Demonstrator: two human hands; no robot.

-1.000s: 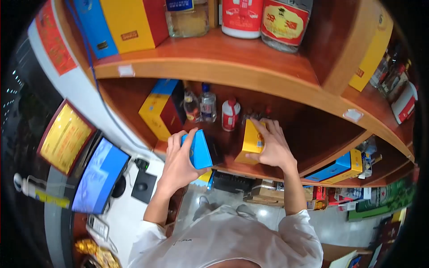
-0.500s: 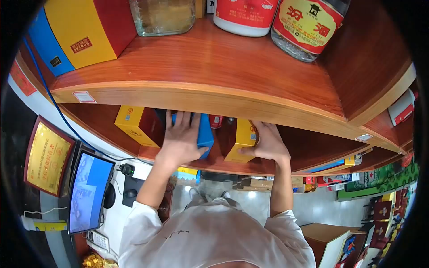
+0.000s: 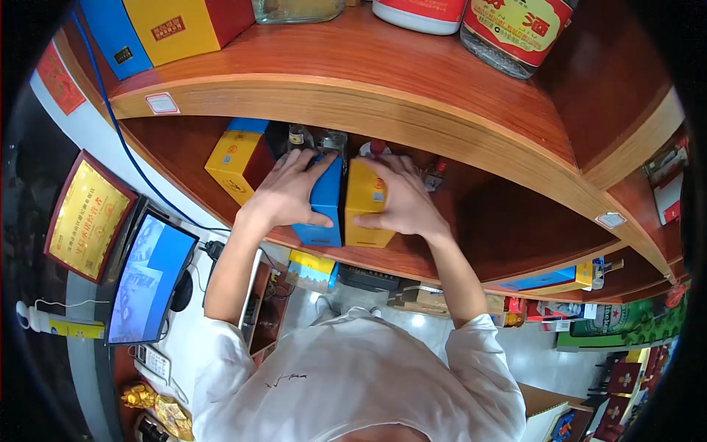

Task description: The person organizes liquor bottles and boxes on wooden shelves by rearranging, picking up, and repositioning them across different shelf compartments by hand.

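On the lower shelf, a blue box (image 3: 322, 210) and a yellow box (image 3: 366, 214) stand upright side by side, a narrow dark gap between them. My left hand (image 3: 283, 188) grips the blue box from its left side, fingers over the top and thumb on the front. Round the right side of the yellow box, my right hand (image 3: 407, 197) has its fingers over the upper part and its thumb against the front. Another box, yellow and red with a blue part (image 3: 234, 163), stands left of my left hand. Small glass bottles (image 3: 333, 140) show behind the boxes.
The upper shelf board (image 3: 353, 110) overhangs both hands; it carries a blue-yellow-red box (image 3: 177, 33) and a labelled liquor bottle (image 3: 515, 33). Left are a blue cable (image 3: 110, 110), a monitor (image 3: 147, 276) and a framed gold plaque (image 3: 90, 216).
The yellow box has moved left with my right hand, narrowing its gap to the blue box. My view has shifted, and more bottles show behind the boxes.
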